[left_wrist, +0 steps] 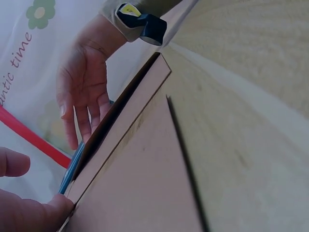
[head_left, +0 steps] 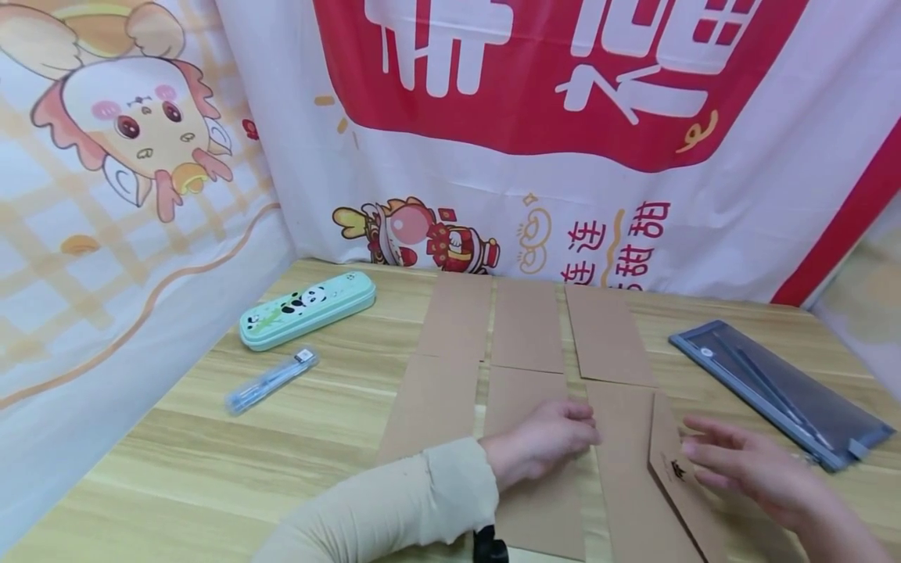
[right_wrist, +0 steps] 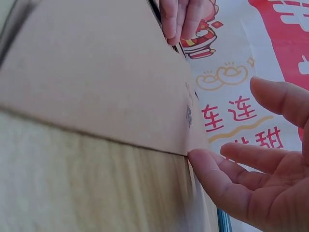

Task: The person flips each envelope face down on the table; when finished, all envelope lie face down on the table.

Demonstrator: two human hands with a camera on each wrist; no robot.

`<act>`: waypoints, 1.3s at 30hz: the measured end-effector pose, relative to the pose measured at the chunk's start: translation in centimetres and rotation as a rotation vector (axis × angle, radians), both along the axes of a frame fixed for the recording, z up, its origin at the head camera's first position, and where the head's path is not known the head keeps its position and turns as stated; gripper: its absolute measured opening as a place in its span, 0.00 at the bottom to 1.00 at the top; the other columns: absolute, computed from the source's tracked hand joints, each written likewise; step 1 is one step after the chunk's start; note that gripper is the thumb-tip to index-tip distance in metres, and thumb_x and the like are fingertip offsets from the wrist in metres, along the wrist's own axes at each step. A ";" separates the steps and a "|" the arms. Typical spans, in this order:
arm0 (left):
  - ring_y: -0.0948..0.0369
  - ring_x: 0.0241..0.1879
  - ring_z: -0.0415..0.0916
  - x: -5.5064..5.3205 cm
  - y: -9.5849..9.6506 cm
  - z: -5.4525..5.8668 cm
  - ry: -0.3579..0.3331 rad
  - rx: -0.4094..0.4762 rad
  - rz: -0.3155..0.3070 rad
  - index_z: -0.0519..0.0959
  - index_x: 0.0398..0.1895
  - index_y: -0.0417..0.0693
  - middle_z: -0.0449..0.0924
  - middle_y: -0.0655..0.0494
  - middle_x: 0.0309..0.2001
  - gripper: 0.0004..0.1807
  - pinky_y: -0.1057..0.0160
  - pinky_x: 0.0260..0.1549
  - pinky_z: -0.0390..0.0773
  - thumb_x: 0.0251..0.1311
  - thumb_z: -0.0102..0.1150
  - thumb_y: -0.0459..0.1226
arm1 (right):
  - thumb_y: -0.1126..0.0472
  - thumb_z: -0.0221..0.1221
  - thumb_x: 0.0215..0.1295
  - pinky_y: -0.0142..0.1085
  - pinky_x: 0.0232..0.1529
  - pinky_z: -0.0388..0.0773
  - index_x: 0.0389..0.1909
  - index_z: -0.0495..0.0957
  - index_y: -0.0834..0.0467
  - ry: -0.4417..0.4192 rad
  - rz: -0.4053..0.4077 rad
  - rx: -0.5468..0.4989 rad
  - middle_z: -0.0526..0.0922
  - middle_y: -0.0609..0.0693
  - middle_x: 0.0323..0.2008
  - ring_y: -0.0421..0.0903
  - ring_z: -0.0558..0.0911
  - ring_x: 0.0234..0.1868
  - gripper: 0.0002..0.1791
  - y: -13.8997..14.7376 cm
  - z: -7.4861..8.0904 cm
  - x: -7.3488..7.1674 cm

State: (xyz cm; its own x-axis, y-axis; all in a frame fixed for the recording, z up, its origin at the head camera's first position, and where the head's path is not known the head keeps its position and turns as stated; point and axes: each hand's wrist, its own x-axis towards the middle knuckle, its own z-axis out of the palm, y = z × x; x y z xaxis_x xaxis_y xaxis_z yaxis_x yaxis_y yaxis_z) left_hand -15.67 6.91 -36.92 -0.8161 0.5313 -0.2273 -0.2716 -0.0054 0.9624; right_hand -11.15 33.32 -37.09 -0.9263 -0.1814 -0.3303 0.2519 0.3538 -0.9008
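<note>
My left hand (head_left: 542, 439) is over the middle column of brown kraft paper pieces, its fingertips at the left edge of the front right piece (head_left: 619, 469). That piece has a folded flap (head_left: 677, 461) with a small black print, standing slightly raised. My right hand (head_left: 749, 467) is held beside the flap with spread, relaxed fingers. The right wrist view shows a fingertip (right_wrist: 198, 162) of that hand against the corner of the brown paper (right_wrist: 96, 72). In the left wrist view, the left fingertips (left_wrist: 60, 205) touch the paper's edge.
Other flat brown pieces (head_left: 457, 313) lie in two rows. To the left are a mint panda pencil case (head_left: 307, 310) and a clear slim pack (head_left: 272, 379). A dark zip pouch (head_left: 781, 391) lies at the right. A printed curtain (head_left: 436, 172) hangs behind the table.
</note>
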 end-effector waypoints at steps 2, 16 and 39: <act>0.47 0.59 0.67 0.0 0.0 0.0 -0.010 0.003 0.010 0.64 0.58 0.25 0.69 0.34 0.57 0.27 0.55 0.57 0.70 0.52 0.53 0.23 | 0.58 0.52 0.67 0.40 0.50 0.78 0.66 0.41 0.77 0.002 0.004 -0.015 0.48 0.77 0.65 0.26 0.72 0.46 0.40 0.1 -0.1 -0.1; 0.52 0.54 0.73 0.5 -1.5 0.5 0.110 -0.014 0.061 0.65 0.59 0.28 0.75 0.41 0.52 0.26 0.60 0.55 0.73 0.54 0.54 0.24 | 0.61 0.52 0.67 0.41 0.50 0.78 0.65 0.44 0.78 0.030 0.046 -0.097 0.62 0.68 0.62 0.27 0.74 0.46 0.38 -0.9 -0.2 -0.6; 0.50 0.50 0.73 0.6 -4.7 2.0 0.323 -0.035 0.157 0.64 0.62 0.32 0.73 0.40 0.51 0.32 0.69 0.45 0.77 0.49 0.54 0.20 | 0.63 0.55 0.64 0.35 0.52 0.76 0.64 0.46 0.80 0.077 0.122 -0.184 0.53 0.78 0.63 0.38 0.74 0.52 0.39 -7.6 0.0 -1.8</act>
